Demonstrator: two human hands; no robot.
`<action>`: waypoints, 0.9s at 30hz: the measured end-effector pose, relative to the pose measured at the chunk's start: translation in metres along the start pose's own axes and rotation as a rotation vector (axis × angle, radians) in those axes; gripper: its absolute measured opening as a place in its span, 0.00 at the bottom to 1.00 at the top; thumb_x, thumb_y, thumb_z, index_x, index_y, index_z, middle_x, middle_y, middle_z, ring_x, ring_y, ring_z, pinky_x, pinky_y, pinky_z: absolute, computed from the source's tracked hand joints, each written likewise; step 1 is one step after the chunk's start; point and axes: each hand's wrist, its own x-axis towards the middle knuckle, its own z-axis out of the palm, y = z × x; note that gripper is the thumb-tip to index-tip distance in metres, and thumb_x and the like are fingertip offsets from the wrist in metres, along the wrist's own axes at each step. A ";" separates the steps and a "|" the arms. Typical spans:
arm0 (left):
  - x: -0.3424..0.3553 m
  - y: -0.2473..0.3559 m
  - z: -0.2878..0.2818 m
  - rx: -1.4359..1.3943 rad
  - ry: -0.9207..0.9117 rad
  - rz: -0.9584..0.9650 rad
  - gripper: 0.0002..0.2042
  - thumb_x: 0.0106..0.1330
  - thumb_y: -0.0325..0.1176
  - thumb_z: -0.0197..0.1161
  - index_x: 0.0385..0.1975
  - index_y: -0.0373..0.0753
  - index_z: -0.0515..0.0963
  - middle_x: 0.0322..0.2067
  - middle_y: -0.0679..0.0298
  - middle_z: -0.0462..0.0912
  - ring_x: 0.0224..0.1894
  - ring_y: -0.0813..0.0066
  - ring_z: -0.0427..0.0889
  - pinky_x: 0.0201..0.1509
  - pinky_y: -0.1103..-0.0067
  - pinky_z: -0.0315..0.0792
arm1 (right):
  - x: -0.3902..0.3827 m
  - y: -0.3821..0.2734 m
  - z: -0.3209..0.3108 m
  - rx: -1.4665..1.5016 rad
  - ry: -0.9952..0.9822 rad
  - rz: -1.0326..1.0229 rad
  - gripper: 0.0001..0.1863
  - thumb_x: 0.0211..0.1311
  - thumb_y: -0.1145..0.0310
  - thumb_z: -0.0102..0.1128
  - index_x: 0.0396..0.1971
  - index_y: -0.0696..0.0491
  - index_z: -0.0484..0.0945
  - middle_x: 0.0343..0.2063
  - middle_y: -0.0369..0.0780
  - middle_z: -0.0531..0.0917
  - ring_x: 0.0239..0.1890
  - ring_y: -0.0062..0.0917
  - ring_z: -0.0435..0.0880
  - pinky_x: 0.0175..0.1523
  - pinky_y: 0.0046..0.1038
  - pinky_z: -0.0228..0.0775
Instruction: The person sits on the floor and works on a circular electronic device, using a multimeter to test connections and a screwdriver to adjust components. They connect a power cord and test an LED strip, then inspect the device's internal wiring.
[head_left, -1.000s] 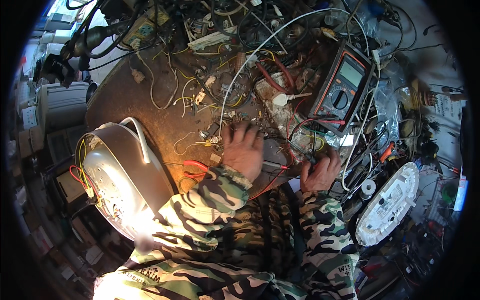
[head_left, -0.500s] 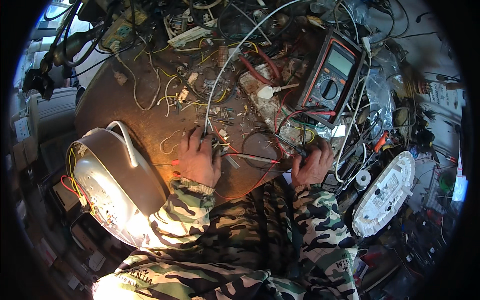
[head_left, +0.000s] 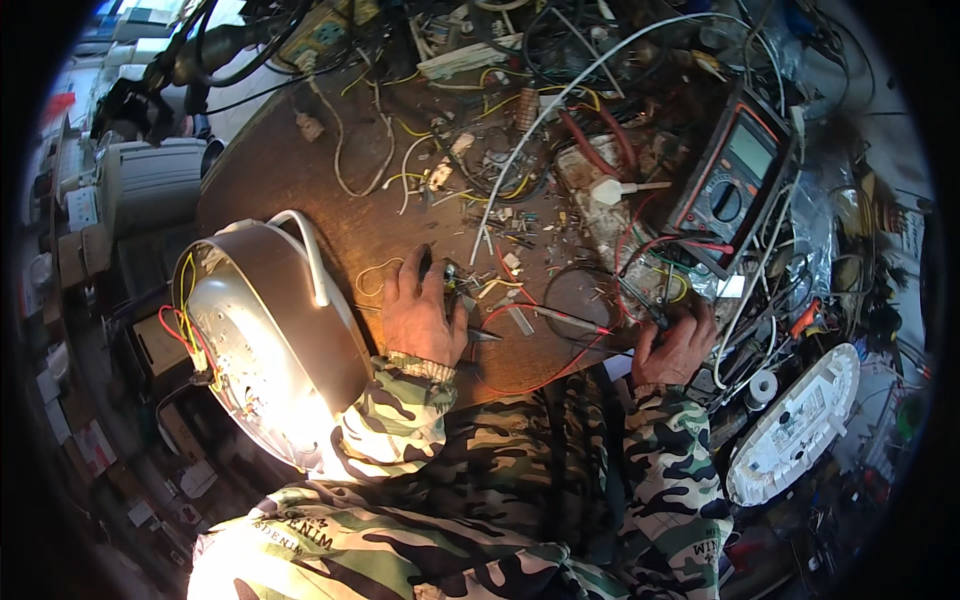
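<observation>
My left hand (head_left: 425, 310) rests palm-down on the brown worktop (head_left: 250, 180), fingers slightly curved and apart over small parts (head_left: 450, 280); whatever lies under them is partly hidden. The metal jaws of pliers (head_left: 485, 335) show beside its thumb. My right hand (head_left: 670, 345) is closed around a black test probe (head_left: 640, 300). Near it are a red probe (head_left: 570, 315), looped leads and a digital multimeter (head_left: 735, 175) in a dark holder. Left of my left hand stands an opened oval appliance (head_left: 310, 340) with a brown shell, white handle, silver interior and exposed coloured wires.
A white oval plastic cover (head_left: 795, 420) lies at the lower right beside a white spool (head_left: 762, 388). Tangled cables, red-handled tools (head_left: 600, 145), a white plug (head_left: 610, 190) and scraps crowd the back and right. Boxes and containers (head_left: 150, 190) fill the left side.
My left hand has moved left, away from the middle, to the small parts near the appliance. My right hand still grips the black probe. The view has shifted slightly.
</observation>
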 end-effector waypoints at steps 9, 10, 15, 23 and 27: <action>-0.006 -0.016 -0.001 -0.061 0.014 -0.069 0.18 0.52 0.30 0.70 0.45 0.37 0.82 0.63 0.51 0.70 0.63 0.44 0.68 0.64 0.59 0.67 | 0.002 -0.005 0.001 0.000 0.039 -0.019 0.18 0.57 0.66 0.61 0.46 0.59 0.75 0.57 0.55 0.71 0.59 0.55 0.69 0.63 0.53 0.59; -0.006 -0.015 -0.001 -0.060 0.032 -0.068 0.17 0.52 0.29 0.70 0.44 0.37 0.82 0.63 0.51 0.70 0.62 0.44 0.68 0.65 0.59 0.67 | 0.001 -0.006 0.003 0.001 0.049 -0.010 0.18 0.57 0.66 0.61 0.46 0.59 0.75 0.57 0.55 0.72 0.59 0.55 0.69 0.63 0.54 0.59; 0.006 -0.010 0.000 -0.089 0.096 -0.052 0.18 0.51 0.28 0.69 0.45 0.38 0.81 0.61 0.49 0.72 0.63 0.44 0.68 0.65 0.59 0.66 | 0.002 -0.006 0.002 -0.007 0.068 -0.013 0.19 0.57 0.63 0.62 0.44 0.60 0.75 0.56 0.55 0.73 0.59 0.55 0.69 0.63 0.54 0.60; 0.041 0.000 0.020 -0.185 0.228 -0.031 0.21 0.52 0.29 0.70 0.49 0.44 0.81 0.61 0.49 0.72 0.63 0.41 0.67 0.66 0.58 0.66 | 0.001 -0.003 0.003 -0.012 0.047 -0.032 0.20 0.59 0.64 0.57 0.48 0.60 0.75 0.57 0.55 0.72 0.59 0.55 0.68 0.63 0.54 0.60; 0.052 0.002 0.033 -0.200 0.251 0.023 0.20 0.49 0.28 0.70 0.46 0.44 0.83 0.62 0.50 0.70 0.65 0.41 0.64 0.66 0.55 0.65 | 0.001 -0.002 0.003 -0.011 0.047 -0.035 0.19 0.58 0.64 0.60 0.47 0.59 0.75 0.56 0.55 0.73 0.59 0.54 0.68 0.64 0.55 0.59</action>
